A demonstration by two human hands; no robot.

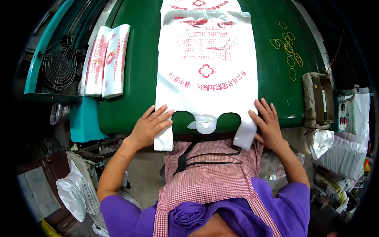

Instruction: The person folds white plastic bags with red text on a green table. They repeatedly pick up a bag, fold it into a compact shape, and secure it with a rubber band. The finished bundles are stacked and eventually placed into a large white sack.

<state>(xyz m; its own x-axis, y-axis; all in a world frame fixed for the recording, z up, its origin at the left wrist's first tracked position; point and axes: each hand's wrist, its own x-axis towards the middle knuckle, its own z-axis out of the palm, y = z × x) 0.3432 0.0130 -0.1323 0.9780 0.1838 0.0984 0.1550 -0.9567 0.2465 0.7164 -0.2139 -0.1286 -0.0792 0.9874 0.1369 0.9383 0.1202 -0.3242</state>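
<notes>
A stack of white plastic vest-type bags (207,47) with red print and a red cross emblem lies flat on the green table. Its two handle strips hang toward me over the near edge, and a small rounded tab (205,125) sticks out between them. My left hand (152,125) rests on the left handle strip, fingers stretched and apart. On the other side my right hand (269,123) lies along the right handle strip (245,134), which is slightly curled; its fingers are spread too. Neither hand is closed round the plastic.
Two rolled bundles of printed bags (115,61) lie at the left of the green table (272,91). Several yellow rubber bands (289,49) are scattered at the right. A wire fan guard (60,65) stands far left, and a worn box (319,98) sits by the right edge.
</notes>
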